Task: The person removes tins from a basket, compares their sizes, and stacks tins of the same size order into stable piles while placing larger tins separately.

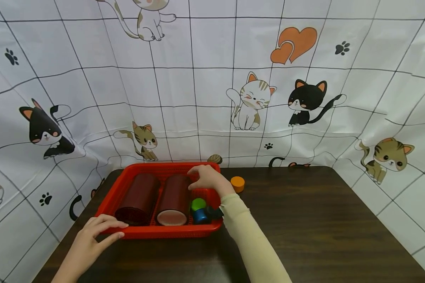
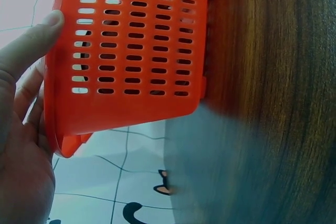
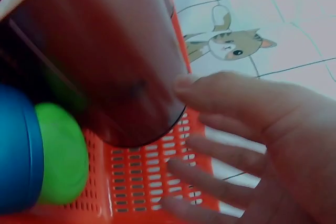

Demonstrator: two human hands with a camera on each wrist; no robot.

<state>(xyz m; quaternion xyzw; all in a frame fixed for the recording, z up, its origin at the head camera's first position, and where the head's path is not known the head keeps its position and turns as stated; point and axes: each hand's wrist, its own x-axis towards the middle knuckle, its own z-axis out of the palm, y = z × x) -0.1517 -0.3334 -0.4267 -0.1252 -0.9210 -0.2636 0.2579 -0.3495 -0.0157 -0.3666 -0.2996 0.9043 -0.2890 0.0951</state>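
A red plastic basket [image 1: 164, 232] stands on the dark wooden table. My left hand [image 1: 92, 239] grips its near left corner; the left wrist view shows the thumb on the outer side of the rim and the other fingers behind it. Two dark red cylinders lie side by side in the basket: the left cylinder [image 1: 139, 196] has a dark near end, the right cylinder [image 1: 175, 194] a pale one. My right hand [image 1: 209, 179] hovers at the right cylinder's far end, fingers spread, the thumb close to its surface. Whether the thumb touches is unclear.
A green round object [image 1: 198, 204] and a blue object [image 1: 200, 216] lie in the basket's right part, beside a dark item [image 1: 214, 212] partly under the right sleeve. An orange disc-shaped piece [image 1: 237, 184] sits on the table outside. A cat-print sheet [image 1: 212, 86] hangs behind.
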